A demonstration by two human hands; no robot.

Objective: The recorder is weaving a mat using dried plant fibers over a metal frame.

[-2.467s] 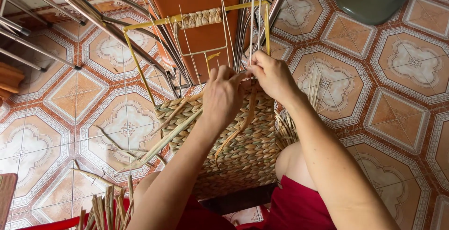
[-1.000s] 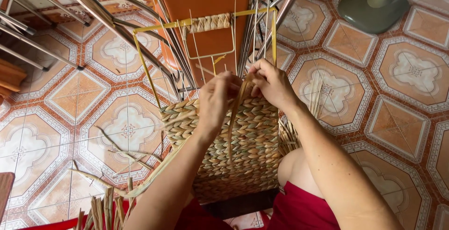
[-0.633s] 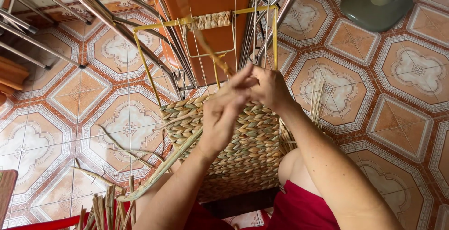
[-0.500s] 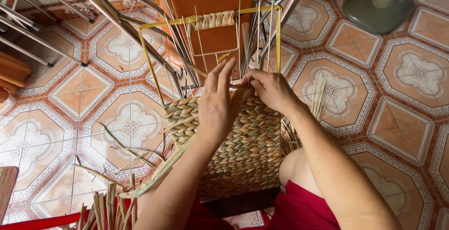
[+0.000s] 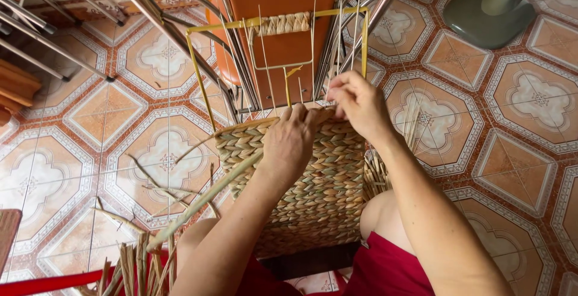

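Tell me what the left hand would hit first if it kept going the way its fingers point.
Likely the right hand: the left hand lies on the woven basket's top edge with fingers pointing up-right toward it. Beyond stand thin upright strands on the yellow wire frame; depth is unclear.

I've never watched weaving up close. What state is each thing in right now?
Woven basket: partly woven, upper frame bare.
Wire frame: upright, top bar wrapped at its middle.
Left hand: pressing the weave's top edge.
Right hand: pinching a strand.
Loose reeds: bundled, lower left.
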